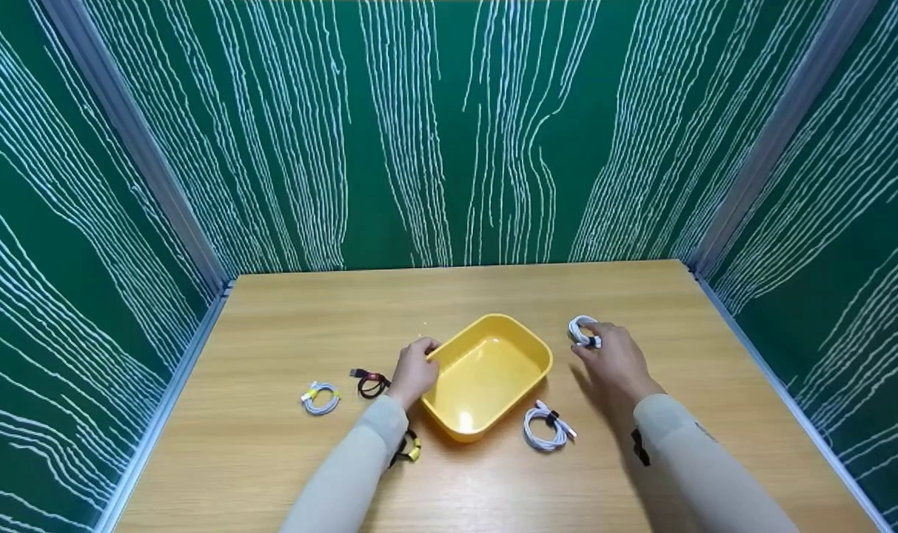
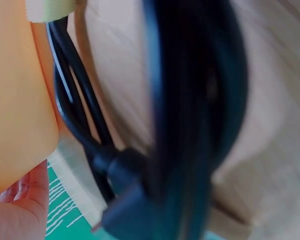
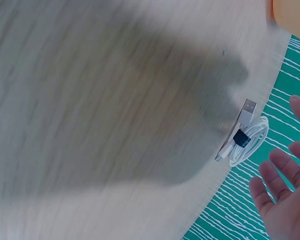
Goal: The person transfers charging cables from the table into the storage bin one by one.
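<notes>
A yellow plastic bin (image 1: 486, 377) stands in the middle of the table, angled. My left hand (image 1: 415, 374) grips its left rim; the left wrist view shows that hand (image 2: 25, 210) beside the bin's wall (image 2: 20, 100). At the bin's right, my right hand (image 1: 615, 359) is at a coiled white cable (image 1: 582, 329) with a black strap. In the right wrist view the fingers of my right hand (image 3: 287, 190) are spread and a little apart from that coiled cable (image 3: 247, 140), whose USB plug shows.
Another coiled white cable (image 1: 545, 433) lies right of the bin's near end. On the left are a grey-white coil (image 1: 320, 398) with yellow ties and a black USB cable (image 1: 373, 383). A black-and-yellow coil (image 1: 411, 448) is partly hidden by my left sleeve. Green walls (image 1: 404, 133) enclose the table.
</notes>
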A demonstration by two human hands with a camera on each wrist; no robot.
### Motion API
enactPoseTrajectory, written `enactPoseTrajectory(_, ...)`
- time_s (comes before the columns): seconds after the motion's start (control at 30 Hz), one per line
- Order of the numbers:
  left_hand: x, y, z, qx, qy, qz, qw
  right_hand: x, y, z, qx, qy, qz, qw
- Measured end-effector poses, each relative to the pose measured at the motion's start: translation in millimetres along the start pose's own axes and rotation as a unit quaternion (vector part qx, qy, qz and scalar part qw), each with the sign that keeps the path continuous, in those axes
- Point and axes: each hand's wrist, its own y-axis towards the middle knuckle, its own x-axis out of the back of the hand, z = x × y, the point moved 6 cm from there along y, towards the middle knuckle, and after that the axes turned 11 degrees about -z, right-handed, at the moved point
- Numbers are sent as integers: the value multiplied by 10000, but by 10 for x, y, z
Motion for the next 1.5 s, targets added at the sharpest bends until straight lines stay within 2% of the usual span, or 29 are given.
enactPoseTrajectory(0.33, -9, 13, 1, -11, 8, -49, 10000, -9, 20, -5, -421, 51, 309, 9986)
enactPoseTrajectory(0.7, -24, -6, 27, 265, 43, 69, 9996, -51, 81, -34, -521, -8, 824, 9952)
enactPoseTrajectory(0.8, -14, -10, 20, 209, -41, 54, 9998, -61, 102, -55, -511, -12, 878, 9948)
enactPoseTrajectory(0.83, -43, 16, 103, 17, -111, 1, 9999, -62, 113, -58, -433, -42, 848, 9954)
enactPoseTrajectory(0.97, -50, 43, 168, -298, -335, -58, 9990, -73, 142, -63, -33, -138, 738, 9972)
enactPoseTrajectory(1.03, -117, 94, 305, -518, -307, -163, 9981, -81, 154, -71, 106, -155, 706, 9973)
enactPoseTrajectory(1.07, -115, 93, 288, -378, -273, -152, 9988, -85, 156, -80, 104, -132, 726, 9972)
enactPoseTrajectory(1.2, -202, 154, 458, -366, -198, -206, 9989, -101, 180, -116, 75, -41, 820, 9966)
enactPoseTrajectory(1.27, -187, 147, 441, -244, -201, -164, 9994, -107, 189, -132, 44, -25, 874, 9962)
enactPoseTrajectory(1.33, -181, 140, 418, -259, -189, -153, 9994, -110, 193, -147, 3, -26, 926, 9957)
enactPoseTrajectory(1.47, -78, 79, 226, -148, -280, -48, 9995, -132, 204, -190, -193, -41, 1051, 9943)
enactPoseTrajectory(1.5, -68, 76, 216, -272, -285, -77, 9992, -139, 210, -198, -217, -48, 1070, 9940)
